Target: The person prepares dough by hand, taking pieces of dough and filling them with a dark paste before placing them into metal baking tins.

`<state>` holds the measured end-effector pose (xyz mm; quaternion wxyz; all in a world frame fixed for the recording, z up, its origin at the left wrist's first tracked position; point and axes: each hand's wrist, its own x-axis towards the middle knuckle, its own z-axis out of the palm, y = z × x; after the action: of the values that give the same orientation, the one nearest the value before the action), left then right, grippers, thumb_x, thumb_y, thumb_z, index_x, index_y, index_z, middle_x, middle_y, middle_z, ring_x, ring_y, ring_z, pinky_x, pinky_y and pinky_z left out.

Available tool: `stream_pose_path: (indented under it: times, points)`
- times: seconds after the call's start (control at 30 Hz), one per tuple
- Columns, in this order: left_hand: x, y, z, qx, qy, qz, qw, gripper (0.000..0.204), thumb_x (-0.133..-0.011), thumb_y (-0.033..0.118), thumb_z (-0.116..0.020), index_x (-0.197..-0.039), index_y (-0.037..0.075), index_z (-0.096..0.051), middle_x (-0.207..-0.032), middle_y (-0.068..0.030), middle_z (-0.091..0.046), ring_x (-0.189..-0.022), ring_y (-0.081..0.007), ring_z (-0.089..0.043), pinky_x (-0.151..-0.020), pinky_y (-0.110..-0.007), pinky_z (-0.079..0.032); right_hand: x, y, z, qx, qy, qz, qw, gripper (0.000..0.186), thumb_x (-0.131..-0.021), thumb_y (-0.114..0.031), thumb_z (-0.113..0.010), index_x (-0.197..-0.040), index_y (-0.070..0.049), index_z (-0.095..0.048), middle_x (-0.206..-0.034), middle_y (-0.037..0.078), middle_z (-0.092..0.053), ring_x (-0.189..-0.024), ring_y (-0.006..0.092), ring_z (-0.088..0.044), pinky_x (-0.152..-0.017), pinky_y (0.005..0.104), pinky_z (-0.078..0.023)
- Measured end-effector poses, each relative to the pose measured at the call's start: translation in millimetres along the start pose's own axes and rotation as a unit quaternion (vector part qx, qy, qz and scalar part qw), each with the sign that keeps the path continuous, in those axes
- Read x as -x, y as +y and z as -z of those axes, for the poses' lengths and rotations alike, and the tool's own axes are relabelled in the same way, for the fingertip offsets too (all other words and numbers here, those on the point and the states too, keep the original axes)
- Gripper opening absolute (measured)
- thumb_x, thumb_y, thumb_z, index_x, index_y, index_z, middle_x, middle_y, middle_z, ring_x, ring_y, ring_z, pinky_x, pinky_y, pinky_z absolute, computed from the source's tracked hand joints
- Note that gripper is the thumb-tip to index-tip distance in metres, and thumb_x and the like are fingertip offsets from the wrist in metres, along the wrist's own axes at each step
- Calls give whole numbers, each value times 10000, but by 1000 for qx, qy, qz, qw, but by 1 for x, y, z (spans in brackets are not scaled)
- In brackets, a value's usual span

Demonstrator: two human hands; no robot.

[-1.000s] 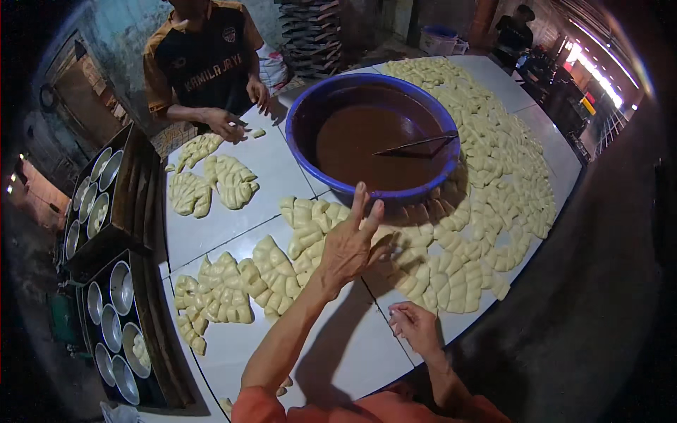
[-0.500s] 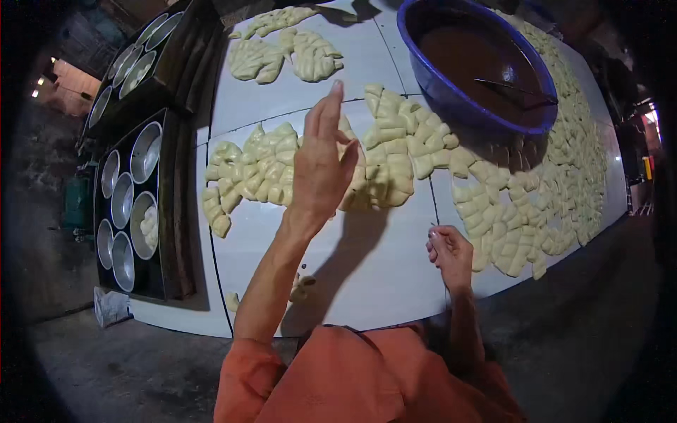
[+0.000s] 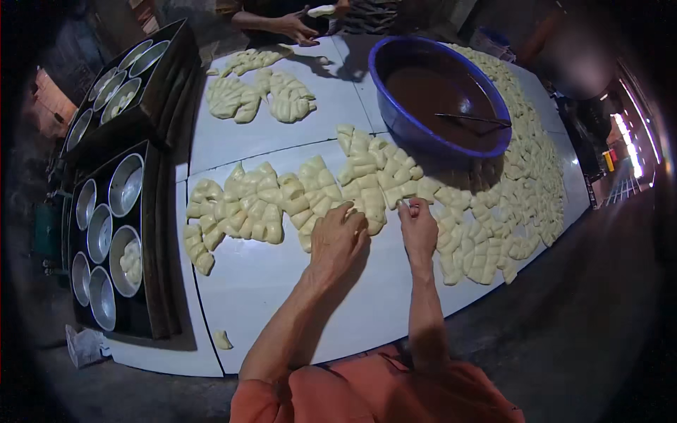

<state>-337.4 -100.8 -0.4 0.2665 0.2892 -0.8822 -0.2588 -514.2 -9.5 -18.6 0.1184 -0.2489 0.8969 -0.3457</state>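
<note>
Pale dough pieces [image 3: 257,204], cut small and packed side by side, lie in a long patch across the white table. At this patch's near edge, my left hand [image 3: 340,236] reaches down with its fingers bent and bunched against the dough; what is under the fingertips is hidden. Just to its right, my right hand [image 3: 419,229] is closed in a pinch, thumb against fingers, by the dough's edge. Something small may be between those fingers, but I cannot make it out. A single dough scrap [image 3: 222,340] rests near the front left.
A blue basin [image 3: 499,148] of brown liquid, with a dark stick across it, stands at the back right. More dough [image 3: 522,183] spreads beyond it. Dark trays [image 3: 161,282] with round metal tins [image 3: 127,185] line the left. Another person's hand [image 3: 296,29] is over the far edge.
My left hand has come down from its raised, stretched position onto the dough. My right hand has moved forward and inward to the dough's edge. Another person's hands have come into view.
</note>
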Motion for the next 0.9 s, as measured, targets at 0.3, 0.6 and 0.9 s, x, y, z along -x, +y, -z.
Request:
stream_pose_path:
  times: [0.3,0.6,0.9]
  points:
    - [-76,-7,-44,-41,11,-100,994,295,-786,82,-647,-1079,71,-678,-1197,-172,-634,-1055,-352,-622,-861,-451,-483,-12,-7,-3,-55,-64,65,994,232,-850,-191,-657,-1016,-29,-644,-867,185,-690,-757,335,-686,-703,387,-535]
    - [-113,8,-66,-127,-97,-57,986,468,-807,137,-674,-1259,141,-552,-1105,-117,-642,-1035,-283,-632,-831,-418,-459,-12,3,23,-53,-11,33,998,287,-889,-185,-607,-1133,-35,-610,-967,142,-703,-843,323,-688,-759,413,-534]
    - [-137,-2,-88,-63,-112,-134,983,204,-747,122,-710,-941,78,-667,-921,-150,-651,-883,-331,-676,-744,-421,-541,-39,-5,-5,82,17,218,972,403,-789,-76,-629,-1180,-6,-560,-1118,196,-570,-1050,412,-582,-894,481,-491]
